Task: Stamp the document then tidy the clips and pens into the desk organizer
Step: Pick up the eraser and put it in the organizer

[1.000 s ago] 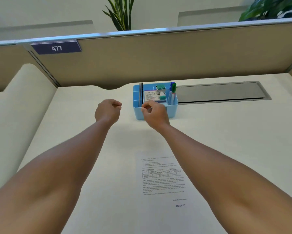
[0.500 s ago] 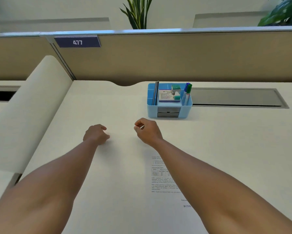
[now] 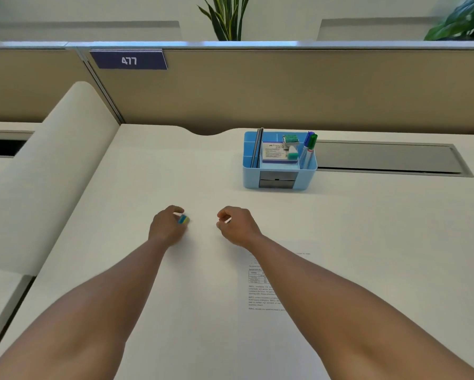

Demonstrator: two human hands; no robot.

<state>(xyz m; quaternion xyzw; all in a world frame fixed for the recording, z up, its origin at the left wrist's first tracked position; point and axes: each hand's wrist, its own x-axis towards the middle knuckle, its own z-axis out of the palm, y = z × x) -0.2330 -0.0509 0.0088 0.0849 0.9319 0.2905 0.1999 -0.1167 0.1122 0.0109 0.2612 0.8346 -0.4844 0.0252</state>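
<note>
Beige fabric partitions with a metal top rail wall off the far edge of a smooth off-white bench [image 3: 148, 171]; a navy plate [image 3: 129, 60] reading 477 hangs on the partition, and leafy plants [image 3: 226, 15] rise behind it. Toward the far edge, right of centre, stands a light-blue plastic desk organizer [image 3: 279, 171], boxy with rounded corners and a grey drawer in its front wall. Its narrow left compartment holds a thin dark upright strip that I cannot name. The middle holds a white card box [image 3: 274, 152] with a purple band, plus small green clips [image 3: 291, 139] behind it. The right compartment holds two marker pens [image 3: 308, 149] standing tilted, one blue-capped, one green-capped. A grey metal cable hatch [image 3: 386, 157] lies flush in the bench just right of the organizer.

A printed document [image 3: 260, 292], a flat white sheet, lies near the front edge, partly under the right forearm. The left hand [image 3: 166, 227] rests on the bench with its fingers curled round a small blue-and-yellow object [image 3: 183, 219], too small to identify. The right hand [image 3: 237, 224] hovers beside it, fingers curled in loosely with thumb and forefinger nearly meeting; whether they pinch anything I cannot tell.
</note>
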